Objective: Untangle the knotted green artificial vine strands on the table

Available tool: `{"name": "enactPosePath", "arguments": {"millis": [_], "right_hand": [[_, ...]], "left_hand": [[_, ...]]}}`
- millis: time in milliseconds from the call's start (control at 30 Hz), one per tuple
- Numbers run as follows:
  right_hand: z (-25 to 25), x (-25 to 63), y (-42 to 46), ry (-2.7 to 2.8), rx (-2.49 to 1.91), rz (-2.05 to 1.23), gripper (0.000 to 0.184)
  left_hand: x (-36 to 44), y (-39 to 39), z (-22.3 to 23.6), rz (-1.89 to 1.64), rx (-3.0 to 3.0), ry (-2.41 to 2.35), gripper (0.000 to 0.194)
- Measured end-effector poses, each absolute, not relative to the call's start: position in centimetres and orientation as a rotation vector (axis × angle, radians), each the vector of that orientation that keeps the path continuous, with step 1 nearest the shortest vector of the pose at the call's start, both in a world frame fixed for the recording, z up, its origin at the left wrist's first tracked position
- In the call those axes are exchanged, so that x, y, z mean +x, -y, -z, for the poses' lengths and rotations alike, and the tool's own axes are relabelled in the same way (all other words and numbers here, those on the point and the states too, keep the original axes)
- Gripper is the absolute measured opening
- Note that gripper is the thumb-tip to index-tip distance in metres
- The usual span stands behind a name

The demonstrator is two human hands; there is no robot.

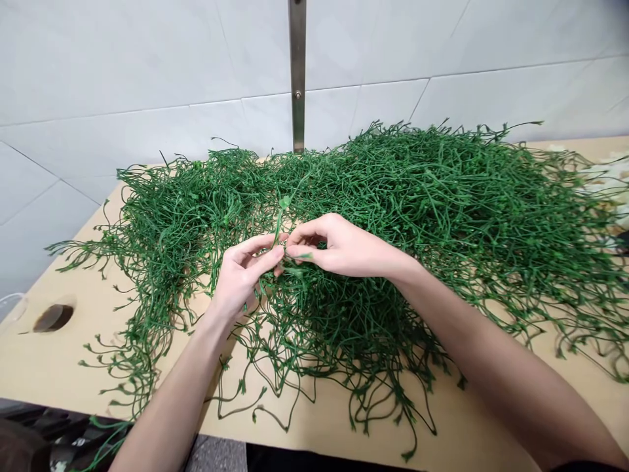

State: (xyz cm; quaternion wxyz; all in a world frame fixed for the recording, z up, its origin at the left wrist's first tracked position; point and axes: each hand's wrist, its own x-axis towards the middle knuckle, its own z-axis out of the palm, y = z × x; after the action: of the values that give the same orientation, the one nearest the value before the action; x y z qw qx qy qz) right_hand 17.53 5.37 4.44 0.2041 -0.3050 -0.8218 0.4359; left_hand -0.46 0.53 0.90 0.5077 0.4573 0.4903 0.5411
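My left hand (246, 272) pinches a thin green artificial stem (278, 226) between thumb and index finger. A small leafy tip (284, 202) rises above the fingertips. Close against it, my right hand (334, 246) is also closed in a pinch, its fingertips meeting the left ones. A bit of green shows under the right thumb, seemingly part of a stem, partly hidden by the fingers. Both hands hover over a large tangled heap of green plastic stems (422, 190) with small forked tips.
The stems spread over a light wooden table (108, 360), some hanging past its front edge. A round hole (54, 318) sits at the table's left. White petal-like pieces (607, 180) lie at the far right. Behind stand a pale tiled wall (147, 59) and a metal upright (297, 78).
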Motion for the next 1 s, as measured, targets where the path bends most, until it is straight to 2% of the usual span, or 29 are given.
{"name": "enactPosePath", "arguments": {"millis": [267, 533, 733, 1000], "right_hand": [[-4.4, 17.7, -5.6, 2.294, -0.811, -1.268, 0.031], [-4.9, 18.5, -5.8, 2.357, -0.735, -1.320, 0.016], [-4.5, 18.3, -5.8, 2.312, -0.721, -1.352, 0.028], [-4.0, 18.4, -6.3, 2.340, -0.729, -1.341, 0.022]], "left_hand": [[-0.4, -0.1, -1.4, -1.308, 1.159, -1.182, 0.028], [-0.7, -0.2, -1.0, -1.243, 1.200, -1.099, 0.024], [-0.6, -0.3, -1.4, -1.266, 1.221, -1.187, 0.023], [-0.6, -0.4, -1.3, -1.225, 1.197, -1.157, 0.022]]}}
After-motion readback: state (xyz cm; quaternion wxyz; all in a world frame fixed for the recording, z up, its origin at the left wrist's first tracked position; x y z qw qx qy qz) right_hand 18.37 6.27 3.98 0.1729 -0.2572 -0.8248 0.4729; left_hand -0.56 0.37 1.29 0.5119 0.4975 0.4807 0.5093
